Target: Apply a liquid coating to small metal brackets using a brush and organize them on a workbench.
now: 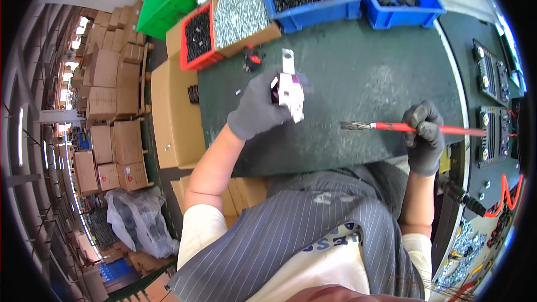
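Observation:
My left hand [260, 106], in a dark grey glove, is closed round a small white and silvery metal part [291, 96] with a flat tab at its far end. Some purple shows at the part's side, and glare blurs its exact shape. My right hand [424, 134], gloved alike, grips a paint brush [391, 127] by its long red handle. The brush lies level in the air, its dark bristles toward the left hand and apart from the part. Beyond the left hand, a small black and red piece [253, 57] rests on the dark green tabletop [358, 72].
Along the far edge stand a red bin of black parts [215, 50], a carton of silvery screws [274, 31] and blue bins [319, 22]. An open carton [176, 117] is at the left. Black fixtures [491, 137] and a red coiled hose [503, 196] lie right.

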